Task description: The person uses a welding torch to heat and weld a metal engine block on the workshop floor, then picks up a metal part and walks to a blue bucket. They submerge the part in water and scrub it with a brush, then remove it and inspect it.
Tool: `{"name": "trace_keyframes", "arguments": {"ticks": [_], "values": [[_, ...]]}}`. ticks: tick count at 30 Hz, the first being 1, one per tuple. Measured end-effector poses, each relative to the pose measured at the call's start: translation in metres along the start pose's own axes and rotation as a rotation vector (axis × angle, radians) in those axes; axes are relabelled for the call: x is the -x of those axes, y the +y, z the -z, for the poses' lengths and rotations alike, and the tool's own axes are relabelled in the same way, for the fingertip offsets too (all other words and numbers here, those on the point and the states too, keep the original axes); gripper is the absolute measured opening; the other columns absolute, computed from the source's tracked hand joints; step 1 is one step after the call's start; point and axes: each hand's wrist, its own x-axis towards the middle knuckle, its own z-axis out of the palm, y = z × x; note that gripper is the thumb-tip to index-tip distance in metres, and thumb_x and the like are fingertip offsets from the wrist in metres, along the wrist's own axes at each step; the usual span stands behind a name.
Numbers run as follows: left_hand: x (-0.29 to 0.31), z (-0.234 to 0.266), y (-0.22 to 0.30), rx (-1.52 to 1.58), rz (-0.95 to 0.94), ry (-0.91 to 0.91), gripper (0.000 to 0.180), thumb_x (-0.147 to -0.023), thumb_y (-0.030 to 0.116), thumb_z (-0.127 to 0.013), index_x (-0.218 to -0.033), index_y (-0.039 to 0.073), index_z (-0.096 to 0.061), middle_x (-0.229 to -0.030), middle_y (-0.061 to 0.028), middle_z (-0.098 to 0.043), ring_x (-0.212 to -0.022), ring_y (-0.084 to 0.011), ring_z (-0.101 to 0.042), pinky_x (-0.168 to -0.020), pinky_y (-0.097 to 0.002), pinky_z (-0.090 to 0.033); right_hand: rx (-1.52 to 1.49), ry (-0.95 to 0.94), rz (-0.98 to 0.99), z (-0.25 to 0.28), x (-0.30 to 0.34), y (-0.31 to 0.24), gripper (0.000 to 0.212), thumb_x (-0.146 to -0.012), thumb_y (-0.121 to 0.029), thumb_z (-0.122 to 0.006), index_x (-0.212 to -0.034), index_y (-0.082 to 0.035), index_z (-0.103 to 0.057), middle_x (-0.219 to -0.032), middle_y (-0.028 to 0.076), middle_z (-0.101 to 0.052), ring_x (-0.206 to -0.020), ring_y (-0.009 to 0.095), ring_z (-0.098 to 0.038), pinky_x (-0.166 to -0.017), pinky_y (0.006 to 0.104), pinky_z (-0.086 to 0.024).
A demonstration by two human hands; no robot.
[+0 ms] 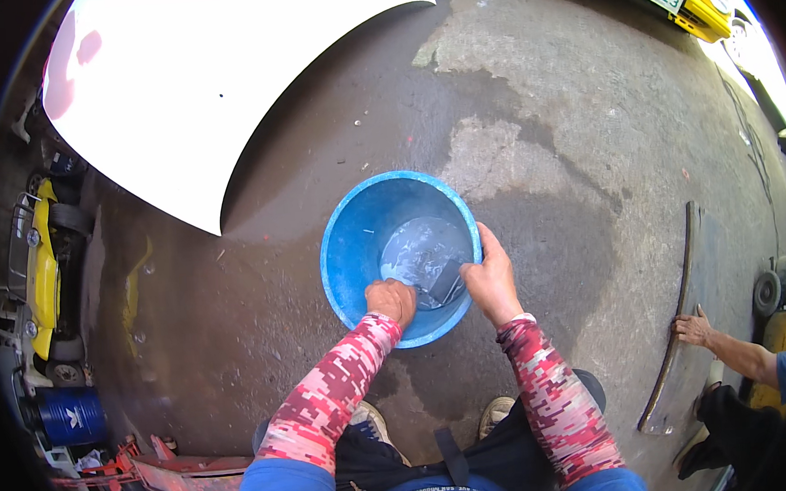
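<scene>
A round blue bucket (345,232) stands on the floor in front of me, with cloudy water (411,244) at its bottom. My right hand (496,280) grips the bucket's right rim, thumb inside and fingers outside. A dark grey flat piece (447,283) shows inside the bucket by that thumb; whether the thumb presses on it I cannot tell. Over the near left side of the bucket, my left hand (391,301) is closed with its fingertips turned down and hidden. What it holds, if anything, is out of sight.
A large white car panel (221,85) curves across the upper left. At right, another person's hand (693,328) touches a long, dark-edged panel (685,318). A yellow vehicle (703,10) stands far right; a blue drum (70,415) and red metal parts (182,479) lie left. The concrete is wet in patches.
</scene>
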Motion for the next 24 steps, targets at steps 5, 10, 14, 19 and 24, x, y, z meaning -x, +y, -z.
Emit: {"name": "trace_keyframes", "arguments": {"ticks": [5, 10, 14, 19, 24], "values": [[0.007, 0.0, 0.004, -0.083, 0.073, 0.083, 0.024, -0.091, 0.019, -0.055, -0.096, 0.011, -0.077, -0.105, -0.0137, -0.068, -0.094, -0.0309, -0.069, -0.073, -0.0426, -0.056, -0.072, -0.024, -0.01, -0.001, -0.004, 0.008, 0.068, -0.074, 0.011, -0.052, -0.141, 0.001, -0.048, -0.125, 0.015, -0.063, -0.114, 0.022, -0.062, -0.098, 0.0322, -0.048], [-0.005, -0.005, 0.021, -0.094, 0.149, 0.05, 0.025, -0.093, 0.019, -0.055, -0.1, 0.011, -0.078, -0.107, -0.0125, -0.07, -0.093, -0.0315, -0.071, -0.071, -0.0429, -0.057, -0.078, -0.015, -0.029, 0.002, -0.003, 0.006, 0.066, -0.073, 0.006, -0.056, -0.138, -0.001, -0.052, -0.124, 0.019, -0.067, -0.116, 0.029, -0.065, -0.099, 0.0358, -0.049], [-0.011, 0.001, 0.016, -0.063, 0.086, -0.076, 0.026, -0.093, 0.02, -0.055, -0.104, 0.011, -0.077, -0.11, -0.0125, -0.072, -0.095, -0.0305, -0.073, -0.072, -0.0406, -0.058, -0.103, -0.045, -0.041, 0.004, 0.0, 0.01, 0.067, -0.073, 0.004, -0.058, -0.139, 0.0, -0.051, -0.126, 0.021, -0.065, -0.118, 0.031, -0.064, -0.099, 0.0369, -0.048], [-0.011, 0.001, 0.023, -0.019, 0.154, -0.119, 0.025, -0.092, 0.02, -0.057, -0.104, 0.013, -0.077, -0.109, -0.0116, -0.072, -0.098, -0.0293, -0.072, -0.073, -0.0408, -0.058, 0.011, -0.012, -0.012, 0.006, -0.003, 0.016, 0.067, -0.073, 0.003, -0.059, -0.14, -0.001, -0.05, -0.127, 0.023, -0.065, -0.117, 0.033, -0.064, -0.099, 0.0382, -0.049], [-0.01, 0.005, 0.014, -0.017, 0.122, -0.119, 0.024, -0.085, 0.02, -0.062, -0.099, 0.011, -0.078, -0.099, -0.013, -0.076, -0.097, -0.0265, -0.073, -0.077, -0.0384, -0.058, -0.037, -0.045, -0.049, 0.007, 0.0, 0.014, 0.068, -0.073, 0.004, -0.059, -0.14, -0.002, -0.05, -0.127, 0.023, -0.064, -0.119, 0.034, -0.063, -0.099, 0.0387, -0.048]]}}
